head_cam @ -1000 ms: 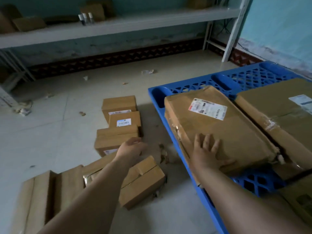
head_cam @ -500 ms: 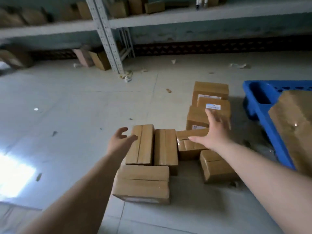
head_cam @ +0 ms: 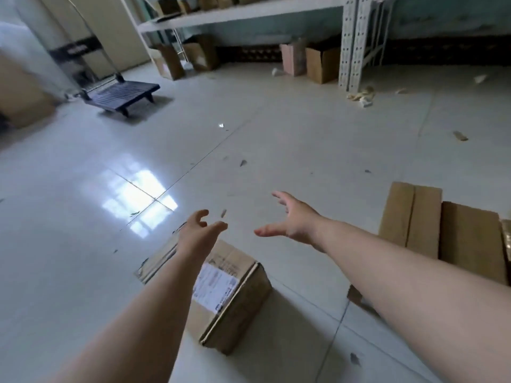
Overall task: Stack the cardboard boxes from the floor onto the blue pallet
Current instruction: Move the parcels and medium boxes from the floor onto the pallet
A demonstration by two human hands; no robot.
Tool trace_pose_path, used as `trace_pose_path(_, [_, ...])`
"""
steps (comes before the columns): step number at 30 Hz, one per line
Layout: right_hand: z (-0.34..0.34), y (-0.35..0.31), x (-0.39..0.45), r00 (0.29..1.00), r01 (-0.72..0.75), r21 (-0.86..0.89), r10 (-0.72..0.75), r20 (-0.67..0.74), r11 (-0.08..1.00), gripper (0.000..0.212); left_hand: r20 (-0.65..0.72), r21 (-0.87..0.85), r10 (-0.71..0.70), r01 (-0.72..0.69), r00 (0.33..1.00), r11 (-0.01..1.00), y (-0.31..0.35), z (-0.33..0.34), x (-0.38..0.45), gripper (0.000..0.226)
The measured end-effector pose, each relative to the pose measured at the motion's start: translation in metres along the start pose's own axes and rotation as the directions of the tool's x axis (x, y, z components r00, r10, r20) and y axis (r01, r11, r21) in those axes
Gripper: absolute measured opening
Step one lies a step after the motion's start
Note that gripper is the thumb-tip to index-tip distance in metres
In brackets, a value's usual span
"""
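both hands out w/ fingers spread, holding nothing, left hand [head_cam: 200,234] over the labelled box [head_cam: 221,294] & right hand [head_cam: 290,223] past it, prob to flank its sides for a two-handed lift.

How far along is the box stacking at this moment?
Done: cannot tell; the pallet is out of view. In hand: nothing; the left hand and right hand hang open above the labelled box. Left: that box and the boxes at right lie on the floor.
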State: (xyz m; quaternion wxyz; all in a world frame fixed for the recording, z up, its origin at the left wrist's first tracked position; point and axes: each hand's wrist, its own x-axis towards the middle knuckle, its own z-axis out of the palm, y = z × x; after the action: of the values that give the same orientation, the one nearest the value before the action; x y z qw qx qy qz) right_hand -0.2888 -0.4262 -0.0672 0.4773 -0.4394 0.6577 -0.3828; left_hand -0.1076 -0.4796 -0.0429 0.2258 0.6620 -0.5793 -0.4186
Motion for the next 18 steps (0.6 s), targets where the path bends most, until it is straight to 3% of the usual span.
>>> trace_pose_path(5, [0.088,0.009,0.013,0.992,-0.023,-0.111,0.037,0.124,0.994,0.104,-0.166,0.057,-0.146,0.158,0.975,0.986,-0.074,-0.048,0.008,0.065])
trace_pose_path(10, [0.119,0.045,0.013,0.975,0.016,-0.317,0.055,0.216,0.948,0.102,-0.167,-0.052,-0.42,0.417,0.892,0.907,-0.132,-0.045,0.008,0.083])
trace_pose_path(13, [0.119,0.061,0.019,0.987,-0.014,-0.436,0.083,0.138,0.9,0.1,-0.123,-0.221,-0.571,0.538,0.812,0.813,-0.145,-0.027,0.015,0.077])
trace_pose_path(15, [0.116,0.068,0.025,0.991,-0.081,-0.412,0.119,0.068,0.908,0.097,-0.091,-0.32,-0.625,0.572,0.775,0.756,-0.149,-0.014,0.02,0.077])
trace_pose_path(18, [0.108,0.077,0.029,0.985,-0.168,-0.282,0.169,-0.024,0.945,0.083,-0.053,-0.365,-0.59,0.535,0.805,0.762,-0.147,0.003,0.022,0.076])
